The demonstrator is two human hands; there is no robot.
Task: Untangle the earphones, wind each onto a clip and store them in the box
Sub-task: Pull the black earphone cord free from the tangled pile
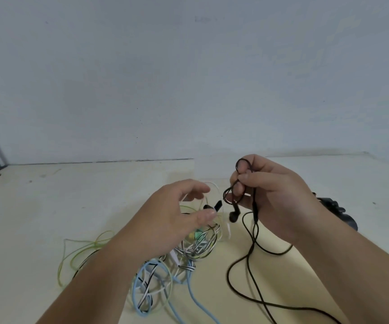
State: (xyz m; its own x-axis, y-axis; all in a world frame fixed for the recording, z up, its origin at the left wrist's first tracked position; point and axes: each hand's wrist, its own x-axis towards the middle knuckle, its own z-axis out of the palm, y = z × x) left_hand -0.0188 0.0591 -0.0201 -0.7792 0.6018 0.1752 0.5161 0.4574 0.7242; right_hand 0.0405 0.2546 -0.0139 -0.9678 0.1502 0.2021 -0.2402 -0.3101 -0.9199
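1. The right hand (275,199) is raised above the tabletop (48,206). Its fingers (250,177) are clenched on the black earphone cord (255,211), with loops of it wound round the fingertips.
2. A black earbud (233,217) dangles just below those fingers, and the rest of the cord trails down onto the tabletop beneath them.
3. The left hand (174,216) hovers beside the right. Its fingers (196,187) are released and loosely spread, grasping nothing.
4. Just beneath the left fingers lies the tangle of earphones (200,247) — striped, white, green and light-blue cords knotted together.
5. Behind the right wrist sits a dark object (336,211) — too blurred to name.
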